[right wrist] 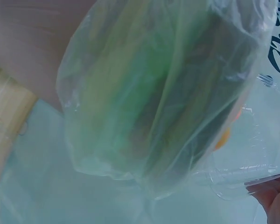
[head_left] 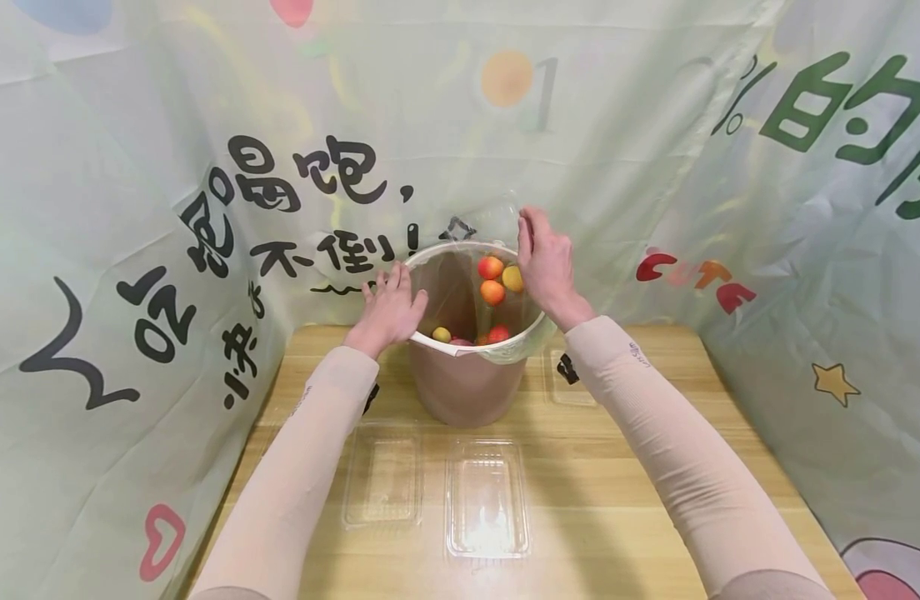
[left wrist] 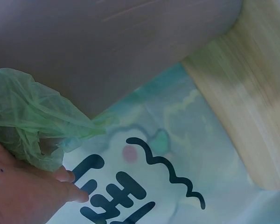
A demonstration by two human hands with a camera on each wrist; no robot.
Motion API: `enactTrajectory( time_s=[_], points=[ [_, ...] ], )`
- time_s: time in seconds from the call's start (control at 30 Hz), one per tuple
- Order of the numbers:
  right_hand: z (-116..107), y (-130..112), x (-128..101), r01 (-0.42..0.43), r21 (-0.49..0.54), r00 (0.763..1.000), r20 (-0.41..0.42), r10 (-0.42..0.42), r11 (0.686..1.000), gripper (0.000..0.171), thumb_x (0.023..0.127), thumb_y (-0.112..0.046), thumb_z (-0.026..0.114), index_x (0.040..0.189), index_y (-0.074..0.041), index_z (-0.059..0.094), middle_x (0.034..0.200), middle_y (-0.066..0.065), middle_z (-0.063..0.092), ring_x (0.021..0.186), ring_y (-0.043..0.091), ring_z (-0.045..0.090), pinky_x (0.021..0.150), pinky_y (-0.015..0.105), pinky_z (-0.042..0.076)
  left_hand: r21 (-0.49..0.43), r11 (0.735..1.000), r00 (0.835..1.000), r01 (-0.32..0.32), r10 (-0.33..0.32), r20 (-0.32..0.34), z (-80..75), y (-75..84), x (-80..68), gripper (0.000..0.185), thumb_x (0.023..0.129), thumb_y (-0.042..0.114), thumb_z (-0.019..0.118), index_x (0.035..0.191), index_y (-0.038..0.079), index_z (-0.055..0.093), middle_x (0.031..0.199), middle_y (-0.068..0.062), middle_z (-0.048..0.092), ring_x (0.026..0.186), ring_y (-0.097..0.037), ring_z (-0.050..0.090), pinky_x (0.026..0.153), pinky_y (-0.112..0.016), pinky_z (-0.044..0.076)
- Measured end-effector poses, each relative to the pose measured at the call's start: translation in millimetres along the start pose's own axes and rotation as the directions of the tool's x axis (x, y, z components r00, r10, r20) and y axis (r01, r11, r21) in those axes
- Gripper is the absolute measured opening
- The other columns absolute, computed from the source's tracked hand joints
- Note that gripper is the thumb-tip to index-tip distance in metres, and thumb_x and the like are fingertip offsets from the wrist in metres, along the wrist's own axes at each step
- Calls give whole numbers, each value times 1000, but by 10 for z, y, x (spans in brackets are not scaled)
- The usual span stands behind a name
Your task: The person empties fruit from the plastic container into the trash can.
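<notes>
A brownish-pink bin (head_left: pixel 466 387) with a white rim stands on the table, lined with a thin greenish plastic bag (right wrist: pixel 126 102). My left hand (head_left: pixel 389 308) rests on the bin's left rim, fingers spread; bunched bag lies beside it in the left wrist view. Above the far right rim, my right hand (head_left: pixel 546 260) pinches the edge of a clear plastic box (right wrist: pixel 252 154), tilted toward the bin. Small round red-orange fruits (head_left: pixel 492 292) and a yellow one (head_left: pixel 513 277) appear below the box, over the bin's opening. More round pieces (head_left: pixel 497 334) show lower inside the bin.
Two clear plastic trays (head_left: pixel 420 500) (head_left: pixel 526 533) lie on the wooden table (head_left: pixel 595 517) in front of the bin. Another clear tray (head_left: pixel 556 398) with a black object (head_left: pixel 567 368) is at its right. Printed cloth walls (head_left: pixel 625 167) enclose the back and sides.
</notes>
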State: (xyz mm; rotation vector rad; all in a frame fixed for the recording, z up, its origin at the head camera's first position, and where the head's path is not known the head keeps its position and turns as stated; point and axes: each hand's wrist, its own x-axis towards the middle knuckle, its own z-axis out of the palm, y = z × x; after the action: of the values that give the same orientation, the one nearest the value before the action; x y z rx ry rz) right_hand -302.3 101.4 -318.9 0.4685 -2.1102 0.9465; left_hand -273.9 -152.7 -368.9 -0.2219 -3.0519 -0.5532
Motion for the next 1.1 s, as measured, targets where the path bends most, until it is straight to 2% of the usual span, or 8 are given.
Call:
enactTrajectory(
  time_s=[0.2, 0.57, 0.87, 1.1],
  points=[
    [0, 3, -7, 26, -1, 1000, -12, -26, 1000, 21, 110, -12, 53, 118, 3, 64, 90, 24, 73, 71, 42, 69, 71, 57, 60, 2, 1000, 1000, -3, 3, -5, -2, 5, -12, 77, 110, 47, 23, 167, -4, 11, 177, -22, 5, 162, -51, 5, 128, -72, 0],
    [-21, -29, -24, 51, 7, 999, -19, -51, 999, 22, 110, -14, 53, 119, 3, 64, 86, 22, 71, 65, 40, 64, 65, 56, 57, 1, 1000, 1000, 0, 0, 5, 3, -5, 1, 77, 111, 46, 23, 167, -4, 9, 177, -23, 3, 162, -51, 2, 128, -71, -3],
    [-34, -60, -22, 94, 18, 995, -29, -93, 995, 22, 110, -12, 53, 119, 5, 64, 88, 24, 73, 68, 41, 68, 66, 57, 60, -13, 1000, 1000, -1, 1, -2, 3, -6, -1, 77, 111, 46, 24, 167, -4, 10, 177, -22, 2, 162, -51, 0, 128, -70, -4],
    [-35, -53, -22, 115, 16, 993, -36, -114, 993, 21, 110, -11, 53, 118, 6, 64, 86, 25, 71, 65, 40, 67, 63, 56, 59, -14, 1000, 1000, -4, 4, -3, 2, -1, -8, 77, 110, 46, 24, 167, -4, 10, 177, -22, 3, 162, -51, 2, 128, -71, -3]
  ],
)
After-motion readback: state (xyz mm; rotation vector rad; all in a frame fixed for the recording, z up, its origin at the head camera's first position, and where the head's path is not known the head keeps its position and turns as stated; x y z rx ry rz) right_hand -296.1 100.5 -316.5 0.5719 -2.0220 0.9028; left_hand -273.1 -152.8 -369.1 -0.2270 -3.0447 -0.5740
